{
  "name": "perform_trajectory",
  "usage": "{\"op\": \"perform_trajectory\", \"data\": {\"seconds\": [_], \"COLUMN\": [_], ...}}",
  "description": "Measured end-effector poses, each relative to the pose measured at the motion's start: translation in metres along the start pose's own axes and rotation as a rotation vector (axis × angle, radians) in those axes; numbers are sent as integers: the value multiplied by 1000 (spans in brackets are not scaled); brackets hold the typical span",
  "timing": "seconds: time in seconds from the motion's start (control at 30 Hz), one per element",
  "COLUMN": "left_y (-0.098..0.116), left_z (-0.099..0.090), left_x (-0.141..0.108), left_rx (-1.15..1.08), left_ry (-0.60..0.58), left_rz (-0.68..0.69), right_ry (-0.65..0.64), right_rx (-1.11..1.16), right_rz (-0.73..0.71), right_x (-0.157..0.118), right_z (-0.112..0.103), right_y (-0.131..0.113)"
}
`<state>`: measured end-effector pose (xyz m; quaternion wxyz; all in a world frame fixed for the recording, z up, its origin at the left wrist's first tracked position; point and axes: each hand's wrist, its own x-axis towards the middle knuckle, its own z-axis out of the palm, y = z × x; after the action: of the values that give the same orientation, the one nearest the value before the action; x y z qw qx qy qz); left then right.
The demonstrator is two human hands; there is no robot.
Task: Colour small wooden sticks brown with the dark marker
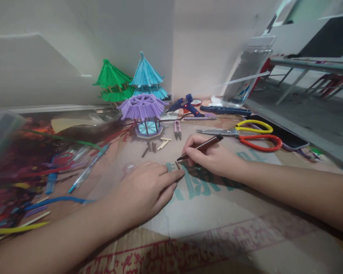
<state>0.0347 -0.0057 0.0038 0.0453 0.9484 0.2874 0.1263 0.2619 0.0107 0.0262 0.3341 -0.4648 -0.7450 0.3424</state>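
Observation:
In my right hand (201, 154) is a dark marker pen (207, 144), its tip down at a short stick (177, 165), partly dark and partly pale. My left hand (148, 184) lies on the sheet with its index finger pressing on the near end of that stick and the other fingers curled. Beyond the hands lie several short dark sticks (153, 147) and a few pale sticks (163, 144). Behind them stands a small pavilion model (144, 108) with a purple pipe-cleaner roof, dark posts and a blue-and-white base.
Green (111, 78) and blue (146, 72) pipe-cleaner roofs stand by the wall. A glue gun (187, 105), pink thread snips (177, 129), scissors (240, 133), a utility knife (225, 110) and a phone (286, 133) lie at back and right. Pipe cleaners and a pen (88, 169) clutter the left.

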Motion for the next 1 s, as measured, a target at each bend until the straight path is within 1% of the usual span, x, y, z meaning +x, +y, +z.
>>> {"op": "perform_trajectory", "data": {"seconds": [0.2, 0.43, 0.6, 0.8, 1.0], "left_y": [-1, 0, 0, 0, 0], "left_z": [1, -1, -1, -1, 0], "left_x": [0, -1, 0, 0, -1], "left_rx": [-13, -10, -6, -17, -14], "left_ry": [-11, -11, -13, -21, -3], "left_rz": [-3, -2, 0, -15, -3], "right_ry": [0, -56, -22, -60, -41], "right_rx": [-64, -31, -39, -24, -36], "right_rz": [-8, 38, 29, 50, 32], "right_x": [1, 0, 0, 0, 0], "right_z": [0, -2, -1, -1, 0], "right_y": [2, -1, -3, -1, -1]}}
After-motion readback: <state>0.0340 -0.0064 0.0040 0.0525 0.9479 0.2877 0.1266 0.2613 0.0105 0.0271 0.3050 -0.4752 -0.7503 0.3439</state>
